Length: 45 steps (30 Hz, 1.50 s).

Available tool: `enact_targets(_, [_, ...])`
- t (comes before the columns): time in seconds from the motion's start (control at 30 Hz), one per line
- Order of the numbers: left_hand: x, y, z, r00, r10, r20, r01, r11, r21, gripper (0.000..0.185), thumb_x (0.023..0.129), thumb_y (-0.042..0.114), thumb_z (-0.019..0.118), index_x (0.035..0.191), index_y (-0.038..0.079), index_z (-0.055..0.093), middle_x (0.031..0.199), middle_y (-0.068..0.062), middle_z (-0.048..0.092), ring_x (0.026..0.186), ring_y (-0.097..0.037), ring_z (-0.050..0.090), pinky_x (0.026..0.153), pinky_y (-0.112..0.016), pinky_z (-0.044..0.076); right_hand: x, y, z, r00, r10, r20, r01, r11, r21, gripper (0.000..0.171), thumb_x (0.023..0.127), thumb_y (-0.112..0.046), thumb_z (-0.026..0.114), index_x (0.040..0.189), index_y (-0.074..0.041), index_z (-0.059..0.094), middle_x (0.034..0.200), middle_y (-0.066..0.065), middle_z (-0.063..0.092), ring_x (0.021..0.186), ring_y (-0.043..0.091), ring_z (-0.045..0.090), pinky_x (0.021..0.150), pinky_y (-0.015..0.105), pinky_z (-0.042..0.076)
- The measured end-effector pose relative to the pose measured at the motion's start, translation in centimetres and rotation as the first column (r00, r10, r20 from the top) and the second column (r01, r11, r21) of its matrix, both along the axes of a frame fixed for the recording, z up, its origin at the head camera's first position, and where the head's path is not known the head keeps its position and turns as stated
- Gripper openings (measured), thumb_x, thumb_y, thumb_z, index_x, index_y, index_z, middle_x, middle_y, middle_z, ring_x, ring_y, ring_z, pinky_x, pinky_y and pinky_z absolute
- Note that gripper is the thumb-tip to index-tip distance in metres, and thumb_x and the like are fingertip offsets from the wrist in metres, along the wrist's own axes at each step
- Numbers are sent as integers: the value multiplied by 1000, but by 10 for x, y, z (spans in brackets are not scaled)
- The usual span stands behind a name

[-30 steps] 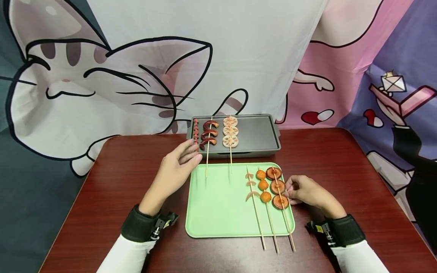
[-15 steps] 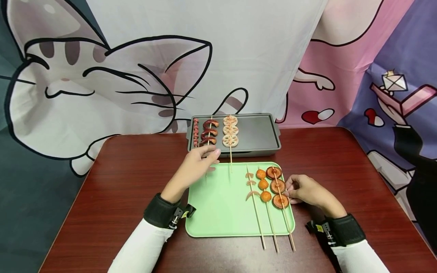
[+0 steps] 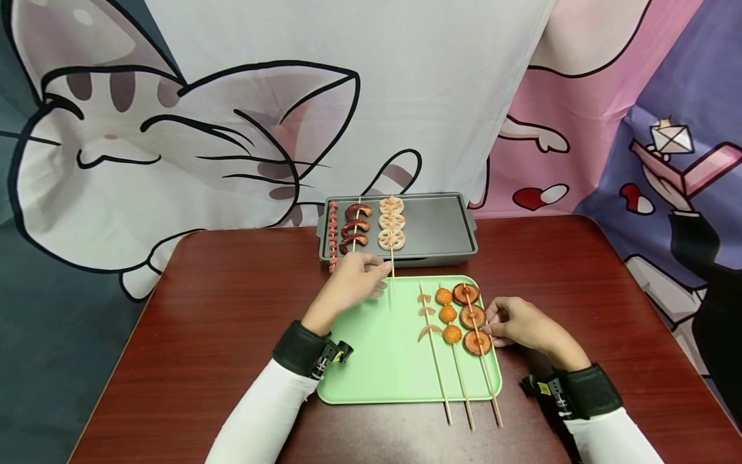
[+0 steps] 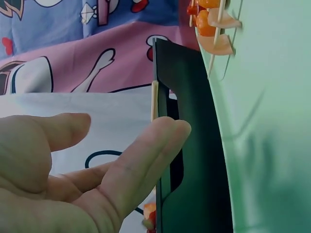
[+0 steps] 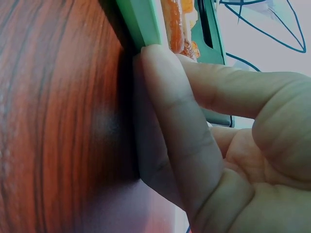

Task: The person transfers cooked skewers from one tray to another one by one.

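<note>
Left wrist view alone shows left hand (image 4: 73,170) open-fingered, touching a skewer stick (image 4: 154,99); right hand (image 3: 518,324) rests against green tray (image 3: 377,361). Left hand has shifted rightward.

The lotus-root skewer (image 3: 391,231) lay lengthwise on the grey tray (image 3: 440,225), three pale, holed slices threaded on a thin wooden stick. Its bare lower end jutted over the tray's near rim above the green tray (image 3: 377,361), just beside the left hand (image 3: 356,283) fingertips.
</note>
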State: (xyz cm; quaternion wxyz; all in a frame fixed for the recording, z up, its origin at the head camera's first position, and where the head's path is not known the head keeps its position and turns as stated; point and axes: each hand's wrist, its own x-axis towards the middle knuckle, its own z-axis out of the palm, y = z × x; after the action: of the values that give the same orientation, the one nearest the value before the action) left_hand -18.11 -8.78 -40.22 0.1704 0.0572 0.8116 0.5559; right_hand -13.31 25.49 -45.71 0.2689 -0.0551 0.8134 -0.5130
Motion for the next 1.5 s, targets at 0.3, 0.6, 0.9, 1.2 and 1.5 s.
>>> enact_targets(0.3, [-1, 15, -6, 1000, 26, 9, -25, 997, -67, 42, 102, 19, 67, 133, -8, 63, 104, -22, 77, 87, -34, 77, 76, -37, 67, 1, 1, 1, 1000, 8, -2, -8, 1000, 7, 9, 92, 11, 63, 98, 8, 57, 88, 13, 64, 78, 18, 67, 64, 30, 65])
enact_targets(0.6, [-4, 23, -9, 999, 47, -17, -48, 989, -138, 27, 97, 9, 72, 120, -5, 71, 94, -15, 78, 66, -16, 74, 64, -30, 62, 0, 2, 0, 1000, 13, -11, -13, 1000, 20, 8, 93, 9, 63, 98, 9, 57, 86, 12, 63, 76, 17, 66, 64, 30, 65])
enact_targets(0.9, [-4, 25, -11, 986, 78, -148, -107, 974, -198, 18, 94, 3, 68, 108, -4, 77, 89, -11, 78, 67, -13, 72, 55, -21, 48, 0, 1, 1, 1000, 9, -6, -8, 1000, 26, 8, 93, 10, 62, 99, 9, 58, 87, 12, 64, 75, 18, 66, 63, 30, 65])
enact_targets(1.2, [-5, 23, -10, 986, 108, -128, -133, 971, -199, 21, 90, 2, 69, 110, -2, 74, 86, -9, 76, 75, -18, 67, 63, -23, 51, 0, 1, 0, 1000, 10, -6, -10, 1000, 11, 10, 93, 9, 63, 101, 12, 58, 86, 11, 64, 74, 17, 66, 63, 30, 65])
enact_targets(1.5, [-4, 22, -9, 988, 120, -96, -135, 975, -178, 19, 90, 3, 70, 108, -1, 73, 85, -9, 75, 76, -19, 68, 64, -24, 52, -1, 1, 1, 1000, 19, -7, -19, 1000, 7, 11, 92, 9, 63, 101, 13, 57, 86, 12, 64, 75, 17, 66, 64, 30, 65])
